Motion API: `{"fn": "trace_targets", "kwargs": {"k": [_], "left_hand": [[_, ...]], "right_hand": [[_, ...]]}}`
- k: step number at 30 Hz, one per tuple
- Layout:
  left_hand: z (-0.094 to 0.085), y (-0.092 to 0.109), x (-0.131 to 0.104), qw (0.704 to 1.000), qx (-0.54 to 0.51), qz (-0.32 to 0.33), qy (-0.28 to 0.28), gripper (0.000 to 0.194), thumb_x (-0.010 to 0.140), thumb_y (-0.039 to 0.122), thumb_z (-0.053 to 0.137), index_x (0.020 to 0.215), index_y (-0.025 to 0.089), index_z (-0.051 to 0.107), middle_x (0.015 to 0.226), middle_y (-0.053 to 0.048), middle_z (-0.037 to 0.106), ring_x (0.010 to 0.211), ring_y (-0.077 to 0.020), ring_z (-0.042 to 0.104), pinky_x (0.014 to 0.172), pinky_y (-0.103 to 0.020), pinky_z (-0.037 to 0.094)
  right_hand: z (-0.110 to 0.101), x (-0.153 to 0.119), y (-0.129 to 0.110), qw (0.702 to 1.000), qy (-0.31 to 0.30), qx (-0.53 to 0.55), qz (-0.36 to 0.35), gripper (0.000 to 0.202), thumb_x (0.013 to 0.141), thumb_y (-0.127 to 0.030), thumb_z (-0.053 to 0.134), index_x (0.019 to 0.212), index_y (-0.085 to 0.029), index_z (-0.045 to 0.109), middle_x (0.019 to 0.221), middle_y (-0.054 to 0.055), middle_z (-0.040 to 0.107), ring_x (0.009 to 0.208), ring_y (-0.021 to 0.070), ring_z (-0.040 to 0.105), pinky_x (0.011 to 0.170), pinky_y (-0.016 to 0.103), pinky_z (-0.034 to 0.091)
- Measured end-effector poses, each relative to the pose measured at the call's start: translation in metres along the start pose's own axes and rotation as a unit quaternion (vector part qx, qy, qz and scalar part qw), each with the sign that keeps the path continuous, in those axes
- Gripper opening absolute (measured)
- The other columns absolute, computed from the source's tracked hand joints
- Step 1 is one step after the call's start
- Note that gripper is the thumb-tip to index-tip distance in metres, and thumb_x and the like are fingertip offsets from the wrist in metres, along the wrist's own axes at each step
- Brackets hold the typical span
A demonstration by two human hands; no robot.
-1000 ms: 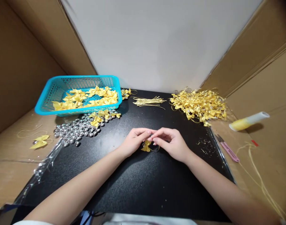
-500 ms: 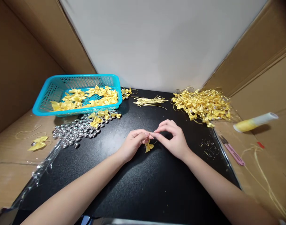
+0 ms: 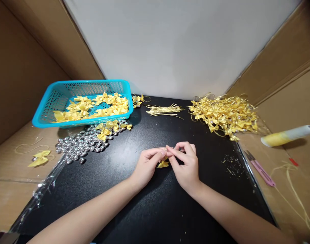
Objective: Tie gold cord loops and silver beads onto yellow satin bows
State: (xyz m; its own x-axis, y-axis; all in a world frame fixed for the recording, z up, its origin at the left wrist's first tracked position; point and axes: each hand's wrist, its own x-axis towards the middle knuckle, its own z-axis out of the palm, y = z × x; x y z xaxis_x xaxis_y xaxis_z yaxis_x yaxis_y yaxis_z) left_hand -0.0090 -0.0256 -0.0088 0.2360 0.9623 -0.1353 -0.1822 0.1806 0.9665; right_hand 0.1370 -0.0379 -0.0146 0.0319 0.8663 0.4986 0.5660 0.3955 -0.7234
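Observation:
At the middle of the black table (image 3: 134, 210), my left hand (image 3: 148, 166) and my right hand (image 3: 186, 164) meet at their fingertips. Both are closed in a pinch. A yellow bow (image 3: 163, 164) shows just under the joined fingers, partly covered by them. Its gold cord is mostly hidden between the fingertips. Beyond my hands lies a bundle of gold cords (image 3: 163, 109). Silver beads (image 3: 79, 145) are heaped to the left, with a few yellow bows (image 3: 104, 134) on them.
A blue basket (image 3: 131, 106) of yellow bows stands at the back left. At the back right is a pile of finished-looking gold bows (image 3: 221, 115). Pink snips (image 3: 263, 173) and a yellow-white tube (image 3: 288, 135) lie right; a single bow (image 3: 40, 158) lies far left.
My right hand has come in against my left fingertips and turned a little, so the hands now touch. The bow is more covered. The view has shifted slightly.

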Motion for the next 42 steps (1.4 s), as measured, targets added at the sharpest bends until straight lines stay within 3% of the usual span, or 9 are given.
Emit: {"fn": "trace_targets", "kwargs": {"k": [6,10,14,19,26,32,36,39,42], "left_hand": [[0.002,-0.001,-0.001,1.000,-0.011,-0.012,0.012,0.027,0.083,0.036,0.062,0.078,0.015,0.078,0.065,0.000,0.054,0.070,-0.0141,0.046,0.071,-0.027,0.037],[0.003,0.000,-0.002,0.999,-0.025,-0.021,0.012,0.027,0.083,0.036,0.063,0.078,0.015,0.079,0.063,0.000,0.052,0.067,-0.0127,0.042,0.068,-0.026,0.035],[0.000,0.003,-0.002,0.999,-0.021,-0.038,-0.013,0.024,0.082,0.032,0.064,0.071,0.015,0.077,0.066,-0.002,0.062,0.068,-0.0133,0.047,0.068,-0.026,0.037],[-0.005,0.007,-0.002,0.998,-0.016,-0.038,-0.049,0.024,0.081,0.027,0.065,0.062,0.016,0.075,0.069,-0.002,0.070,0.067,-0.0128,0.053,0.068,-0.025,0.042],[-0.005,0.011,-0.002,0.998,-0.017,-0.019,-0.060,0.016,0.081,0.027,0.067,0.075,0.021,0.080,0.090,-0.004,0.077,0.084,-0.0170,0.066,0.078,-0.026,0.049],[-0.005,0.015,-0.002,0.996,0.018,0.026,-0.084,0.019,0.083,0.023,0.065,0.071,0.022,0.079,0.104,-0.005,0.077,0.094,-0.0202,0.069,0.090,-0.032,0.051],[-0.009,0.014,-0.001,0.989,0.118,0.072,-0.043,0.017,0.083,0.027,0.065,0.074,0.022,0.079,0.109,-0.008,0.076,0.103,-0.0239,0.069,0.090,-0.034,0.052],[-0.012,0.014,-0.001,0.964,0.234,0.127,-0.014,0.015,0.082,0.026,0.067,0.083,0.019,0.080,0.109,-0.012,0.075,0.097,-0.0247,0.072,0.074,-0.031,0.055],[-0.015,0.018,-0.001,0.929,0.299,0.216,0.007,0.015,0.082,0.022,0.065,0.081,0.015,0.078,0.095,-0.012,0.078,0.069,-0.0172,0.071,0.052,-0.024,0.049]], "right_hand": [[0.003,-0.002,0.000,1.000,-0.007,-0.004,0.005,0.030,0.088,-0.015,0.060,0.106,-0.034,0.075,0.085,0.004,0.060,0.085,0.0208,0.049,0.076,0.038,0.043],[0.003,-0.002,0.001,1.000,-0.014,-0.010,-0.007,0.031,0.089,-0.014,0.059,0.109,-0.033,0.074,0.085,0.004,0.058,0.085,0.0202,0.050,0.076,0.038,0.044],[-0.001,0.009,0.007,0.997,-0.047,-0.012,-0.054,0.028,0.088,-0.016,0.061,0.108,-0.030,0.075,0.087,0.005,0.057,0.087,0.0212,0.050,0.078,0.039,0.044],[-0.011,0.027,0.012,0.990,-0.099,-0.015,-0.098,0.013,0.084,-0.019,0.067,0.079,-0.027,0.077,0.085,0.003,0.058,0.086,0.0205,0.050,0.079,0.040,0.043],[-0.023,0.035,0.009,0.978,-0.102,-0.013,-0.182,0.009,0.085,-0.019,0.066,0.078,-0.023,0.071,0.084,0.004,0.062,0.087,0.0206,0.054,0.081,0.040,0.044],[-0.023,0.035,0.013,0.970,-0.103,0.033,-0.219,0.013,0.088,-0.016,0.062,0.084,-0.024,0.070,0.082,0.003,0.067,0.083,0.0181,0.056,0.075,0.035,0.047],[-0.029,0.042,0.012,0.961,-0.147,0.040,-0.232,0.009,0.088,-0.016,0.061,0.084,-0.022,0.066,0.082,0.003,0.070,0.082,0.0178,0.060,0.078,0.036,0.046],[-0.040,0.051,0.009,0.947,-0.226,0.025,-0.225,0.009,0.086,-0.013,0.060,0.081,-0.020,0.063,0.077,0.002,0.070,0.076,0.0163,0.061,0.076,0.035,0.044],[-0.050,0.060,0.007,0.938,-0.281,0.004,-0.205,0.011,0.083,-0.010,0.060,0.076,-0.019,0.061,0.074,0.001,0.069,0.072,0.0154,0.060,0.074,0.033,0.042]]}}
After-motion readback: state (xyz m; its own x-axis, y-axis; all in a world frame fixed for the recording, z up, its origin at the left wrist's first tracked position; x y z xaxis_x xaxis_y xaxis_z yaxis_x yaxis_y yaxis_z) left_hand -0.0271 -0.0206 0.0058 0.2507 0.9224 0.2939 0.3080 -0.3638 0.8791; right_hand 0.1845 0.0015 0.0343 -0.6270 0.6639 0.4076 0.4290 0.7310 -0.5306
